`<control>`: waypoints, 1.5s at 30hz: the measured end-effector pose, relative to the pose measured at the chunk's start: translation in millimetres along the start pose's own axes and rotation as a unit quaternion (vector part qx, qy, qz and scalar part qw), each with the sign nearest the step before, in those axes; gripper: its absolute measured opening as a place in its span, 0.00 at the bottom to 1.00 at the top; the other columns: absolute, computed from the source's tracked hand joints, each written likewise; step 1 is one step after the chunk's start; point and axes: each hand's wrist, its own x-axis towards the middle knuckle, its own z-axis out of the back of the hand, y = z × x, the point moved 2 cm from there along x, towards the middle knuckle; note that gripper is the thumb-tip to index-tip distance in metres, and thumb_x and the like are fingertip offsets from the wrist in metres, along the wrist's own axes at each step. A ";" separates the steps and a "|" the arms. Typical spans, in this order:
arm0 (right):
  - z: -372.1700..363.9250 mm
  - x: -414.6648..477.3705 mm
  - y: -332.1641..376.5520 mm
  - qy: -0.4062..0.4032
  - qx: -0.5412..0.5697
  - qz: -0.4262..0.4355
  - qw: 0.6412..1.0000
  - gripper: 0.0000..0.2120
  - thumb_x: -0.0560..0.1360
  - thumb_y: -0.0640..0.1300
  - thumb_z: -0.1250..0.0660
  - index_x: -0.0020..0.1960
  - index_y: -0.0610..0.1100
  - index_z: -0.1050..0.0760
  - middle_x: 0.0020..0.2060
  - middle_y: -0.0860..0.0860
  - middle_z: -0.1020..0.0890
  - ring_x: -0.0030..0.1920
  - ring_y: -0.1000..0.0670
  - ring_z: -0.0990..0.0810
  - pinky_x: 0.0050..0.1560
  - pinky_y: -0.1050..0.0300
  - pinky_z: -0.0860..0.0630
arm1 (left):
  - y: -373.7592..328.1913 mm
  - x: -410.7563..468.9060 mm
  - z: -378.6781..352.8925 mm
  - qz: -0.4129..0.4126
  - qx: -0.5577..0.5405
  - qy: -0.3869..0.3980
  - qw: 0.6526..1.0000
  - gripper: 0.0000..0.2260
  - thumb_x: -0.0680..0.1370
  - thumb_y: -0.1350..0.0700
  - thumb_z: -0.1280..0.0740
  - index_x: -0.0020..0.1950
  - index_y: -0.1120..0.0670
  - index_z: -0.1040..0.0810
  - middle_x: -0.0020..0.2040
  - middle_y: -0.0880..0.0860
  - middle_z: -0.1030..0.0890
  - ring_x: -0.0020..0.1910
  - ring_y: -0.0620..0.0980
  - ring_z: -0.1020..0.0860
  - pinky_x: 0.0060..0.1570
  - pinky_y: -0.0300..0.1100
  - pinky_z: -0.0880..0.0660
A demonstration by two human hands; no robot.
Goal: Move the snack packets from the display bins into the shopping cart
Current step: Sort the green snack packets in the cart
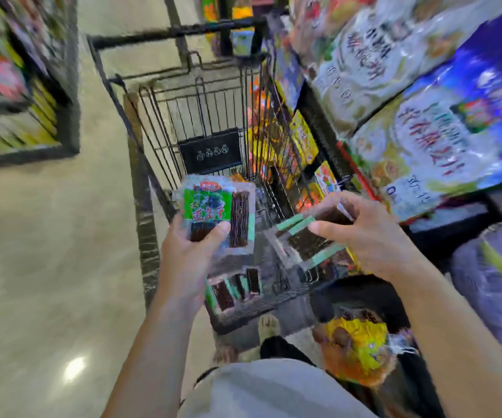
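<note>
- Head view, centre of frame: left hand (189, 251) raised, thumb curled over the front of a green-labelled packet (210, 206), fingers behind it; packet upright, label facing the camera, dark sticks showing through the clear wrap
- Right of centre: right hand (370, 233) pinches a second packet (307, 236) by its upper edge; packet tilted, dark contents, teal strips along its edges
- Both packets sit over the near end of the shopping cart (183, 116), a black wire basket running up the middle of the frame
- Lower centre, on the cart's bottom: loose packets (234, 288) of the same dark-and-teal kind
- Upper right: large display bags (425, 140), blue and white, blurred
- Lower right: yellow-orange bag (358, 348); what it rests on unclear
- Upper left: shelf (17, 86) of blurred goods; glossy pale floor (47, 236) below it
</note>
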 end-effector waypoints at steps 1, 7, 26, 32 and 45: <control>5.0 -13.6 13.5 -0.025 0.003 0.008 1.000 0.17 0.67 0.60 0.23 0.51 0.53 0.17 0.44 0.51 0.15 0.46 0.55 0.16 0.50 0.56 0.24 | -13.5 -5.7 -1.9 -0.007 0.003 0.021 1.000 0.18 0.78 0.65 0.25 0.59 0.44 0.17 0.56 0.48 0.12 0.56 0.55 0.13 0.56 0.61 0.17; 44.6 -91.9 75.1 -0.142 0.018 0.033 0.989 0.12 0.69 0.52 0.22 0.51 0.52 0.16 0.48 0.51 0.13 0.51 0.51 0.16 0.55 0.48 0.25 | -80.6 -32.8 -40.9 -0.050 -0.012 0.145 0.988 0.17 0.79 0.66 0.27 0.63 0.50 0.20 0.58 0.51 0.13 0.58 0.59 0.14 0.48 0.57 0.14; 151.2 -453.8 5.8 -0.494 0.051 -0.065 0.866 0.10 0.68 0.47 0.20 0.45 0.53 0.18 0.35 0.56 0.18 0.35 0.58 0.22 0.33 0.66 0.28 | -15.9 -273.7 -278.4 -0.053 0.038 0.494 0.867 0.15 0.79 0.69 0.28 0.53 0.49 0.22 0.41 0.43 0.14 0.34 0.42 0.17 0.31 0.36 0.20; 182.6 -570.4 -40.0 -0.545 0.054 -0.094 0.832 0.09 0.73 0.38 0.22 0.44 0.47 0.21 0.38 0.53 0.19 0.40 0.52 0.22 0.41 0.60 0.27 | 36.2 -378.9 -327.8 -0.029 0.076 0.551 0.831 0.14 0.80 0.69 0.29 0.61 0.54 0.21 0.52 0.54 0.12 0.42 0.62 0.14 0.40 0.54 0.14; 237.0 -630.2 -138.3 -0.563 0.058 -0.169 0.807 0.09 0.74 0.42 0.24 0.45 0.56 0.18 0.46 0.55 0.15 0.48 0.57 0.17 0.48 0.54 0.21 | 111.1 -438.1 -415.8 -0.018 0.234 0.528 0.816 0.11 0.78 0.64 0.25 0.56 0.52 0.21 0.48 0.52 0.12 0.43 0.56 0.13 0.35 0.43 0.18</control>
